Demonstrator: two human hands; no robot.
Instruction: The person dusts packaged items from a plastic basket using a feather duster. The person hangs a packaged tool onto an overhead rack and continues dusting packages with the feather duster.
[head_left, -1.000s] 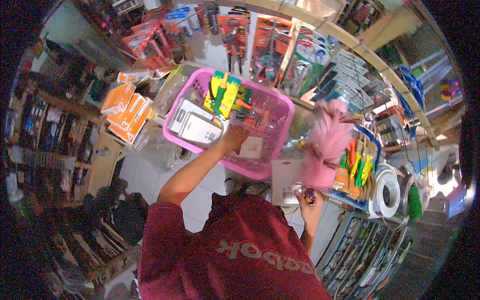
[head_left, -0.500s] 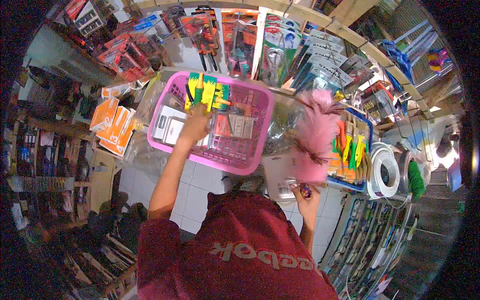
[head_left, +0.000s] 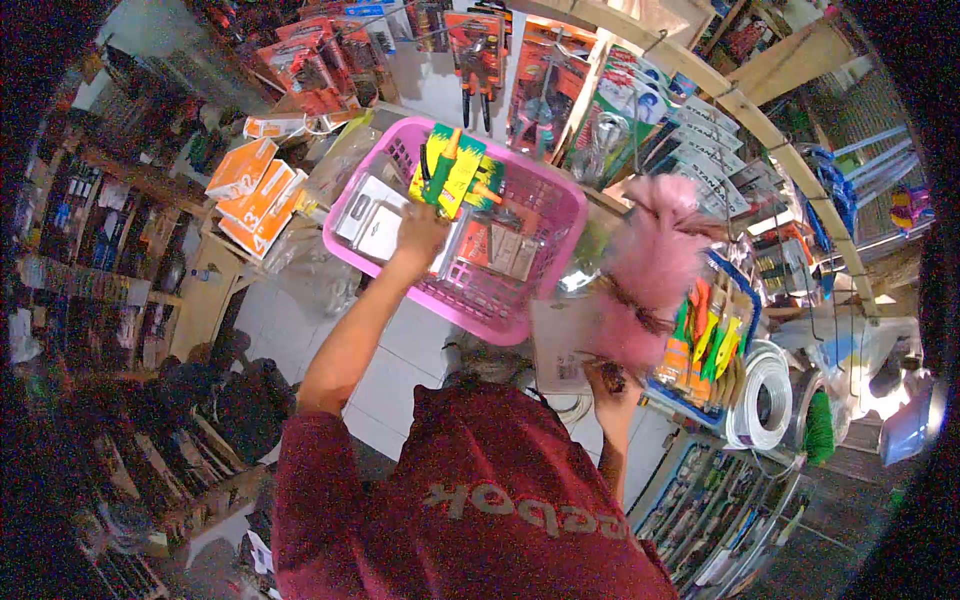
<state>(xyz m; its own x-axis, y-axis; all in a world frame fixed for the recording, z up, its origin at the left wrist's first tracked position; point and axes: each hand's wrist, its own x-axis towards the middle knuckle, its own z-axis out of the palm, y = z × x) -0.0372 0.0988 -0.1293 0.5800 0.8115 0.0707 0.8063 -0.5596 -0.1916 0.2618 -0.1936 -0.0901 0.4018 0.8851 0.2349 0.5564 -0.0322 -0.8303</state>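
My left hand (head_left: 422, 238) is inside the pink basket (head_left: 485, 328), fingers curled at the lower edge of a yellow and green package (head_left: 450, 180); what they pinch is hidden. White packages (head_left: 372, 222) lie beside that hand. An orange and grey package (head_left: 505, 250) rests to its right in the basket. My right hand (head_left: 612, 388) is closed round the dark handle end of a pink feathery duster (head_left: 655, 260), which points up and is blurred. A pale flat package (head_left: 556, 345) is next to my right hand; whether I hold it too is unclear.
Orange boxes (head_left: 262, 200) are left of the basket. To the right stand a blue-rimmed tray (head_left: 700, 412) with bright-handled tools, a white cable coil (head_left: 765, 400) and a green brush (head_left: 819, 425). Packaged tools (head_left: 480, 65) hang behind, under a curved wooden bar (head_left: 740, 108).
My left hand has moved from the orange and grey package to the yellow and green one. My right hand keeps hold of the duster, whose feathers have shifted. The view has swung sideways and back.
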